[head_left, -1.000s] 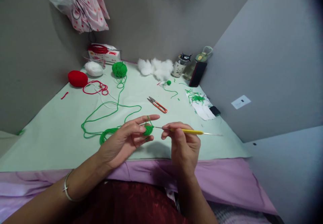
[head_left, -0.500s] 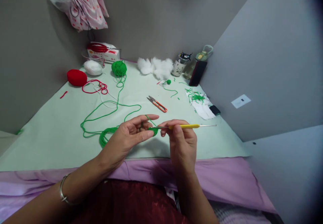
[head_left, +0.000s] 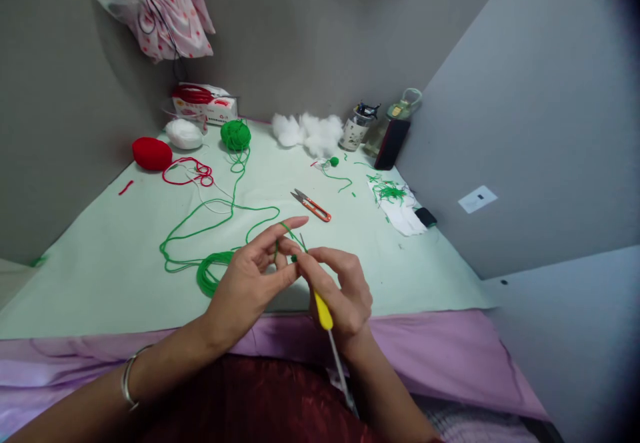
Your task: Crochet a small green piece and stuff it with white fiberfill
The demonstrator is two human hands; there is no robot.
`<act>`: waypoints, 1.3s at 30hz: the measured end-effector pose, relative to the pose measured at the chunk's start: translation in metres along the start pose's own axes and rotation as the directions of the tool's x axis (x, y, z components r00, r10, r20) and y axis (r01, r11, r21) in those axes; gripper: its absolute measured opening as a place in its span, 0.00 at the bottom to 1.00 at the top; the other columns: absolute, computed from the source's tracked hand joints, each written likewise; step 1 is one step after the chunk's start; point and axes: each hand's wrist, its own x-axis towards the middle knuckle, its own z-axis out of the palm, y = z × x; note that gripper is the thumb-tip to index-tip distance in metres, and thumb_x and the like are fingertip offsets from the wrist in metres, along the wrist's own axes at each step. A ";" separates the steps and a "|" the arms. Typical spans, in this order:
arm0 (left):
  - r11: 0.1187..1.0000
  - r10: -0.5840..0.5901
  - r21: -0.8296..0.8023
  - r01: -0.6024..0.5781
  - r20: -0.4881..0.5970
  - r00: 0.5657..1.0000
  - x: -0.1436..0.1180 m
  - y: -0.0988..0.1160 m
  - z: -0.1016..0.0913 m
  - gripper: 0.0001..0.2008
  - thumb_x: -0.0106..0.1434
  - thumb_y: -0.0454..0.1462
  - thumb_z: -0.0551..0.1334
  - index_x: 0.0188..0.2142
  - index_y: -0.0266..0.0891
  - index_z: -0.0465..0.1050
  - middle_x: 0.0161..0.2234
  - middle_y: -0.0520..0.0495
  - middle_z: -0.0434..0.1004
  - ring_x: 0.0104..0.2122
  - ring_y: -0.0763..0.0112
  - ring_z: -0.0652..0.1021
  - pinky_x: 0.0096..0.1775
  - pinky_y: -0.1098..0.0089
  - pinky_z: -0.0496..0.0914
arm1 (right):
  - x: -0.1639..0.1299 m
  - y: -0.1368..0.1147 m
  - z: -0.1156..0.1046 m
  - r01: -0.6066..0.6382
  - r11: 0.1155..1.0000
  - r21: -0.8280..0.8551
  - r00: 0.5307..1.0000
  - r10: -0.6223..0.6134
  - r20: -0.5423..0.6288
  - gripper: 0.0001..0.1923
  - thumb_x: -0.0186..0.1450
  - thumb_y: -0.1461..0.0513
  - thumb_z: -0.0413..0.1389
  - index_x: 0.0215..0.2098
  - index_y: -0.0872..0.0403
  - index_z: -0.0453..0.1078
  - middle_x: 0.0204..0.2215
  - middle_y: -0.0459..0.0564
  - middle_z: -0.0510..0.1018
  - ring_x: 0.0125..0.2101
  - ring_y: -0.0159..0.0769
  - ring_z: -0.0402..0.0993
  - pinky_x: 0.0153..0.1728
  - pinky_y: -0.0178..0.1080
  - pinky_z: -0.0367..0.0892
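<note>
Swinging hook had turned from level to upright since a second ago, tip at the green piece | left hand pinched piece, forefinger carrying yarn | right hand gripped hook | stitch seemingly under way above the table.
</note>
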 end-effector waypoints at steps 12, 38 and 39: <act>0.951 -0.127 -0.265 0.159 0.135 0.983 0.006 0.005 -0.002 0.20 0.61 0.35 0.75 0.53 0.46 0.83 0.38 0.51 0.82 0.40 0.72 0.78 0.46 0.74 0.70 | 0.016 0.005 0.002 -0.423 0.662 0.619 0.875 0.477 0.087 0.11 0.74 0.65 0.56 0.44 0.48 0.81 0.38 0.48 0.85 0.34 0.35 0.80 0.34 0.39 0.76; 0.997 -0.065 -0.044 0.068 0.074 0.995 0.005 0.005 -0.010 0.14 0.61 0.39 0.73 0.48 0.48 0.86 0.36 0.50 0.73 0.40 0.67 0.71 0.44 0.69 0.66 | 0.014 0.010 -0.003 -0.515 0.416 0.750 0.782 0.586 0.213 0.10 0.76 0.59 0.54 0.42 0.50 0.77 0.36 0.47 0.86 0.30 0.32 0.80 0.35 0.38 0.77; 0.998 -0.054 -0.025 0.056 0.069 0.996 0.005 0.005 -0.010 0.15 0.62 0.39 0.73 0.49 0.48 0.86 0.36 0.50 0.73 0.39 0.68 0.71 0.44 0.69 0.67 | 0.015 0.009 -0.005 -0.516 0.470 0.716 0.796 0.572 0.199 0.10 0.76 0.60 0.54 0.42 0.50 0.77 0.36 0.48 0.85 0.31 0.32 0.81 0.35 0.39 0.78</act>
